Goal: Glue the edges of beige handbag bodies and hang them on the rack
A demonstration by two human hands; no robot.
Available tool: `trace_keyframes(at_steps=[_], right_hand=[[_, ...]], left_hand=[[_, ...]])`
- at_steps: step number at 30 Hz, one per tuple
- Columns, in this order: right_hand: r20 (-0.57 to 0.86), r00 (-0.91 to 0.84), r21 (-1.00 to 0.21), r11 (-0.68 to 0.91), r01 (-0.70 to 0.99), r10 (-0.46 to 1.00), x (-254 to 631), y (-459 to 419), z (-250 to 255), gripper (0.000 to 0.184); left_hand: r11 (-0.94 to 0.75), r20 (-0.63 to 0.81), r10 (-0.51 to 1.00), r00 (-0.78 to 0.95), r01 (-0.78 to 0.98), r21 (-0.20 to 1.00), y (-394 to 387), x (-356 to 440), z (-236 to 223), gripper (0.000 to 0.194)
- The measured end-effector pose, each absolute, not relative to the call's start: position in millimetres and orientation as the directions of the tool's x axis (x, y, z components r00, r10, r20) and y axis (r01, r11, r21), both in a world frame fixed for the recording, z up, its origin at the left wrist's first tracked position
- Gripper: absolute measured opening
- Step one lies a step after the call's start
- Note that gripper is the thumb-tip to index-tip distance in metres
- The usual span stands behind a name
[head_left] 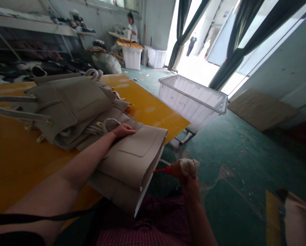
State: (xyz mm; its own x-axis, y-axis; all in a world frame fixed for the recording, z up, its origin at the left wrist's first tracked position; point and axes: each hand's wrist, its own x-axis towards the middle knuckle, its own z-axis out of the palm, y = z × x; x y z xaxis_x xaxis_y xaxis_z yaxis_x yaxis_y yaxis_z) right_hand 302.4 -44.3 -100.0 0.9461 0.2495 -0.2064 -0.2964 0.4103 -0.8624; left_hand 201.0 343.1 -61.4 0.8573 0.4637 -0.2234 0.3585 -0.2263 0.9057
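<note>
A beige leather handbag body (132, 150) lies across the near edge of the yellow table, its open edge facing right. My left hand (124, 130) is closed on its upper part, beside a pale loop handle (111, 122). In my right hand (190, 179) is a squeeze bottle (176, 169) with a red nozzle, partly wrapped in a whitish, crumpled cloth or paper. The nozzle tip points left and is right by the bag's open edge; whether it touches I cannot tell. Behind my left arm lies a pile of similar beige bags (66, 99) with handles and gold-coloured fittings.
The yellow table (147, 99) runs away to the left. A white plastic bin (193, 99) stands beyond its right corner. Further back, a person (132, 29) sits near white tubs (132, 58). A board (262, 109) lies on the green floor at right.
</note>
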Motion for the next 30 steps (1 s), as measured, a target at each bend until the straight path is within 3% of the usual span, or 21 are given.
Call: trace_keyframes(at_steps=[13, 19, 30], right_hand=[[-0.293, 0.917, -0.855, 0.354, -0.378, 0.269, 260, -65, -103, 0.059], [-0.307, 0.915, -0.852, 0.353, -0.387, 0.263, 243, -70, -101, 0.076], [-0.375, 0.854, -0.827, 0.287, -0.484, 0.360, 211, -79, -97, 0.054]], left_hand=[[-0.215, -0.246, 0.523, 0.816, 0.405, 0.888, 338, 200, -55, 0.047], [-0.204, -0.254, 0.531, 0.808, 0.413, 0.888, 337, 200, -55, 0.047], [-0.181, -0.258, 0.546, 0.797, 0.413, 0.893, 338, 202, -56, 0.044]])
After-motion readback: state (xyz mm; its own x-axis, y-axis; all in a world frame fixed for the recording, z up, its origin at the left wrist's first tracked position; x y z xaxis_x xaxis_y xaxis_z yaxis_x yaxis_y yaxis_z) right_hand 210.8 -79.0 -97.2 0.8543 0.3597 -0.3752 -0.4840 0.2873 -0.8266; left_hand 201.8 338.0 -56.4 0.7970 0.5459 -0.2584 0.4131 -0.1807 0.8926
